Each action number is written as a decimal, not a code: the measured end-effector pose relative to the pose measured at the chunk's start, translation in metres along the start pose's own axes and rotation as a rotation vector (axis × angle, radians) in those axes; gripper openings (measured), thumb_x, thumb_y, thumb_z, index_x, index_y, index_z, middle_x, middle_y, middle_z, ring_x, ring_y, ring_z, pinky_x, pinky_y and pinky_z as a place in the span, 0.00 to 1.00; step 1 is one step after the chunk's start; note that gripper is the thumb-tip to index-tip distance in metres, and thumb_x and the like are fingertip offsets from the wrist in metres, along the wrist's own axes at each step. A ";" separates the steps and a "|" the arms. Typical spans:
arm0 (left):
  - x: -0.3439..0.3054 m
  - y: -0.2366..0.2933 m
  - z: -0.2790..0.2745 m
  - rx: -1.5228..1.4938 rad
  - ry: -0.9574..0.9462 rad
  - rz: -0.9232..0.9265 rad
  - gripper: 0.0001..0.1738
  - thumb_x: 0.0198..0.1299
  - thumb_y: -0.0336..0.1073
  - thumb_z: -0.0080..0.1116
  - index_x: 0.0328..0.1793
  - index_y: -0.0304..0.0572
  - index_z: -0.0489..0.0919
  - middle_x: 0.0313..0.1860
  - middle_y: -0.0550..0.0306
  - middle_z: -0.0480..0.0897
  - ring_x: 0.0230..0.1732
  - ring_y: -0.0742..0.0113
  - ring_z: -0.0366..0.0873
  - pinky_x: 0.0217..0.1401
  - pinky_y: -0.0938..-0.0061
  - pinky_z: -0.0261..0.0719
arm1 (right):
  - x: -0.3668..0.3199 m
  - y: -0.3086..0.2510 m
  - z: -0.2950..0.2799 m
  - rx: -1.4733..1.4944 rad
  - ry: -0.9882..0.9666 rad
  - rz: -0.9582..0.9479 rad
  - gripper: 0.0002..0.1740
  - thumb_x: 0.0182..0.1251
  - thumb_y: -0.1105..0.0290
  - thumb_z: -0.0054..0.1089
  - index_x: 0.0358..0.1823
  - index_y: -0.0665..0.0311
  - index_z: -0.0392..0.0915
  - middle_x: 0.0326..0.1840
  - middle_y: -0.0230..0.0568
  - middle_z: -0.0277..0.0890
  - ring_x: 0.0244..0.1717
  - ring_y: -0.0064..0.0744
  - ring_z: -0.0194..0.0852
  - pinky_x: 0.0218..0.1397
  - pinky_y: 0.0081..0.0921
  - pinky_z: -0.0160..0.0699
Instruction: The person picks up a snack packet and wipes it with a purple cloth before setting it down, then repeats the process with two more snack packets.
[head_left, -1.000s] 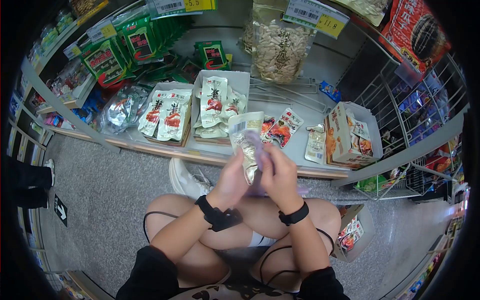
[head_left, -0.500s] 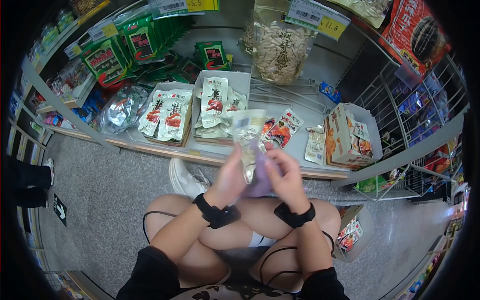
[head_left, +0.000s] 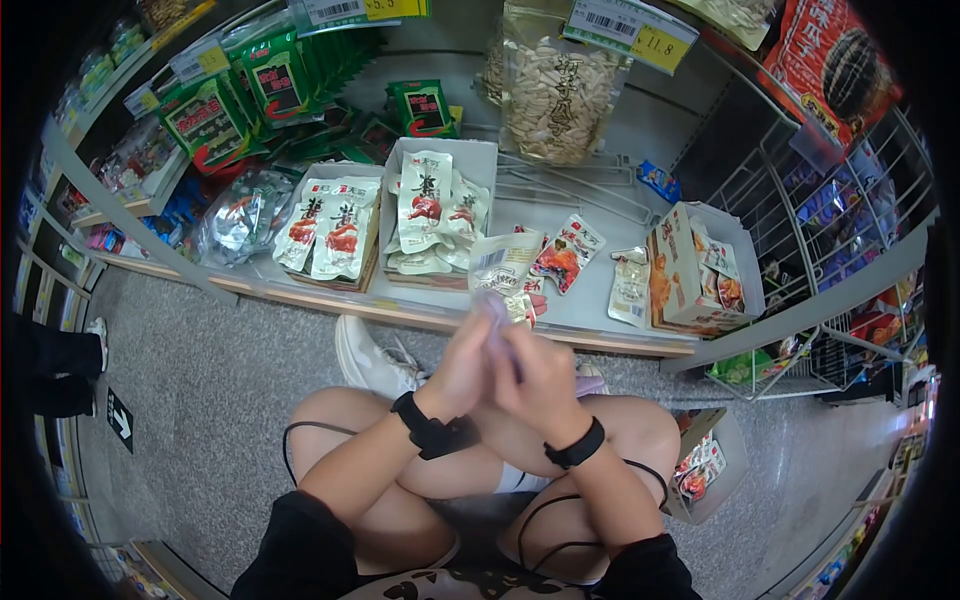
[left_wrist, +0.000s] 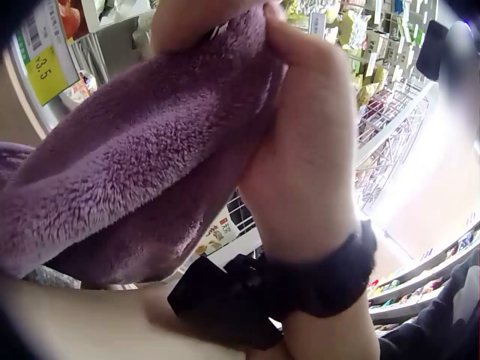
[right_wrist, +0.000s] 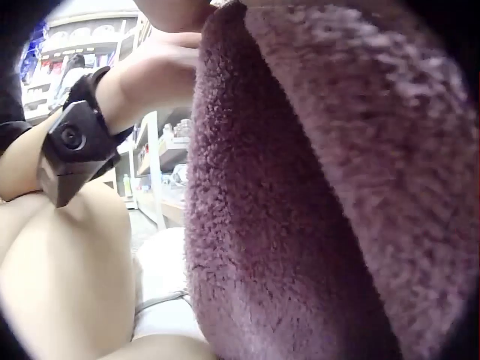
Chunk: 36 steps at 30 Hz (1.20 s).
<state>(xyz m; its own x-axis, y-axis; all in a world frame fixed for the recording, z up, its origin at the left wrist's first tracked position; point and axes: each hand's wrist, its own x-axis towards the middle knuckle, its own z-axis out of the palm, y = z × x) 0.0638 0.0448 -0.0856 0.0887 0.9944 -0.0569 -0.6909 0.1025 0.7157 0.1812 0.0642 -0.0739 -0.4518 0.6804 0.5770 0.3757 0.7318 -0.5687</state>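
My left hand (head_left: 458, 362) grips a pale snack packet (head_left: 505, 262), whose printed back tops the fingers in the head view. A fuzzy purple cloth (head_left: 494, 312) overlaps the packet's lower part, which is hidden. My right hand (head_left: 543, 388) pinches the cloth close beside the left hand. In the left wrist view, the right hand (left_wrist: 300, 142) holds a gathered end of the cloth (left_wrist: 142, 150), and the rest hangs in folds. The cloth (right_wrist: 247, 195) fills much of the right wrist view, with the left hand (right_wrist: 154, 75) behind it.
On the shelf (head_left: 420, 312) stand two open boxes of white packets (head_left: 340, 230) (head_left: 430, 205). Loose red packets (head_left: 567, 255) lie to their right, before another snack box (head_left: 700, 270). A wire rack (head_left: 800, 330) stands at right; a box of packets (head_left: 705, 465) rests beside the right knee.
The hands have come together, and the right hand has moved in against the left. The cloth is now bunched between them, and the packet has tipped forward over the shelf edge.
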 end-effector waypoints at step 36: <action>-0.006 -0.003 0.004 -0.040 -0.129 -0.018 0.30 0.72 0.52 0.28 0.73 0.41 0.53 0.69 0.51 0.63 0.71 0.62 0.59 0.73 0.64 0.54 | 0.002 -0.001 -0.002 -0.249 0.138 -0.082 0.07 0.55 0.78 0.59 0.35 0.66 0.73 0.18 0.47 0.70 0.17 0.44 0.72 0.19 0.33 0.67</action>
<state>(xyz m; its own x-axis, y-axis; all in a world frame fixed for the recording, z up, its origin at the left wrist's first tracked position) 0.0684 0.0383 -0.0845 0.1911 0.9813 0.0229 -0.7165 0.1235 0.6865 0.1817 0.0652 -0.0712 -0.3808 0.6048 0.6995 0.5373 0.7603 -0.3650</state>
